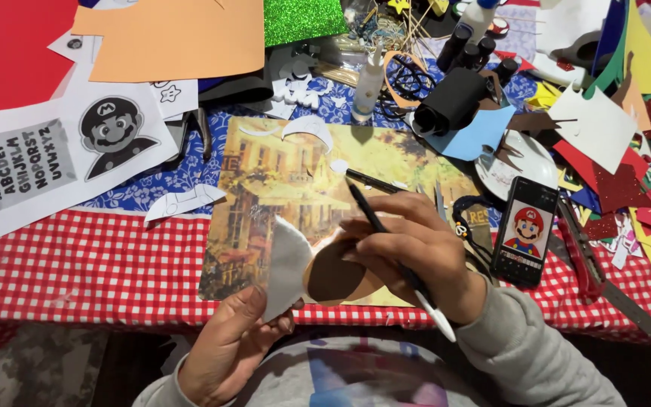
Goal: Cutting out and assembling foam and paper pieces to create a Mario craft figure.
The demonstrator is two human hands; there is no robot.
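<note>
Your left hand [227,343], at 7 o'clock: fingers pinched on a white cut-out [286,265] and brown oval piece [337,273], held up off the picture board [265,188] so the edge faces you. Your right hand [416,249], at 5 o'clock: closed round a black pen [393,252], tip raised, steadying the oval. Phone [525,230] at 3 o'clock, propped as reference; scissors [585,256] beside it

We've got a black phone [524,230] right of the painted board, screen showing a red-capped cartoon guy, and a white printed sheet [54,162] at far left.
</note>
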